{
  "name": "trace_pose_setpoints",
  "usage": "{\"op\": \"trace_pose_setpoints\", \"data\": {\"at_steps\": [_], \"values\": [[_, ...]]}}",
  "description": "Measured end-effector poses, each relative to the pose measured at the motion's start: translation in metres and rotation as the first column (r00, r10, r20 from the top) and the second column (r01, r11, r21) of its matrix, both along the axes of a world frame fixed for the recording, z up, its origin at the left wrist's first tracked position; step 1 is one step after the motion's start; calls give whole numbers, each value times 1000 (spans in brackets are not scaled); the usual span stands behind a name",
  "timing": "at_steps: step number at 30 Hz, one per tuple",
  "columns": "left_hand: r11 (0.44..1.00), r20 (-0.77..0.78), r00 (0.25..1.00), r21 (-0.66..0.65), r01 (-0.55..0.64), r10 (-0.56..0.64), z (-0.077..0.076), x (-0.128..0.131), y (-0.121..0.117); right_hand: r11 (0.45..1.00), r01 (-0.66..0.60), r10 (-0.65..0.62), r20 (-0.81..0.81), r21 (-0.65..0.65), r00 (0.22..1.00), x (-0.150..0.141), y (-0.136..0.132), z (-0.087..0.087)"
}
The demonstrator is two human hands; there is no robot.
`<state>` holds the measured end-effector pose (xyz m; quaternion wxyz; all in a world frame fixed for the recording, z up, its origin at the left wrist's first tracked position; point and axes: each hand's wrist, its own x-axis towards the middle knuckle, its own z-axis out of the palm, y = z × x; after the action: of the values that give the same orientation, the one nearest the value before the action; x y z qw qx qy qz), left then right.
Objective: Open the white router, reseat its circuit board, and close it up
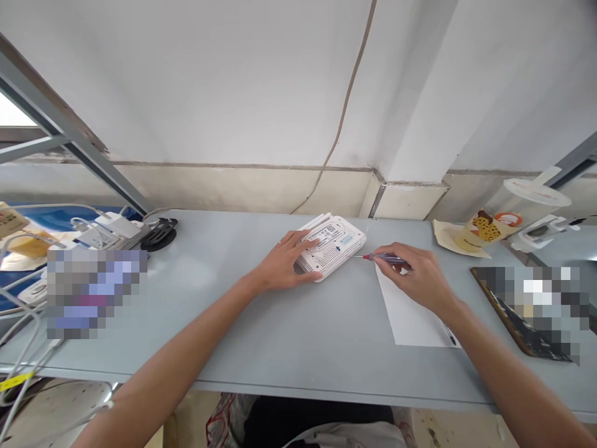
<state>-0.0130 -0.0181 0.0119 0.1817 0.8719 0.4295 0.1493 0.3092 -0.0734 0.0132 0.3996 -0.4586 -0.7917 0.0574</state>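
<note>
A white router (347, 241), with a printed label and rows of vent holes on its upward face, is on the grey desk. My left hand (285, 260) grips it from the left side, the fingers over its face and the thumb at its near edge. In my right hand (417, 274), pinched between thumb and fingers, is a screwdriver (381, 256) with a red and dark translucent handle. Its thin shaft points left at the router's right edge; whether the tip touches, I cannot tell. Below my right hand lies a white sheet of paper (405, 320).
A pen (449, 335) lies on the paper by my right forearm. At right are a drink cup (494, 221) on a napkin and a dark, partly blurred flat object (508, 317). Chargers on a power strip (116, 230) and tangled cables crowd the left. A wall (242, 186) borders the back.
</note>
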Motion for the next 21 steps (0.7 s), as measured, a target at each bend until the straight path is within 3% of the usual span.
{"op": "trace_pose_setpoints", "data": {"at_steps": [14, 21], "values": [[997, 70, 996, -45, 60, -57, -6, -7, 9, 994, -95, 91, 86, 49, 992, -4, 0, -1], [996, 70, 995, -52, 72, -69, -8, -8, 11, 997, -21, 12, 116, 74, 993, -10, -3, -2]]}}
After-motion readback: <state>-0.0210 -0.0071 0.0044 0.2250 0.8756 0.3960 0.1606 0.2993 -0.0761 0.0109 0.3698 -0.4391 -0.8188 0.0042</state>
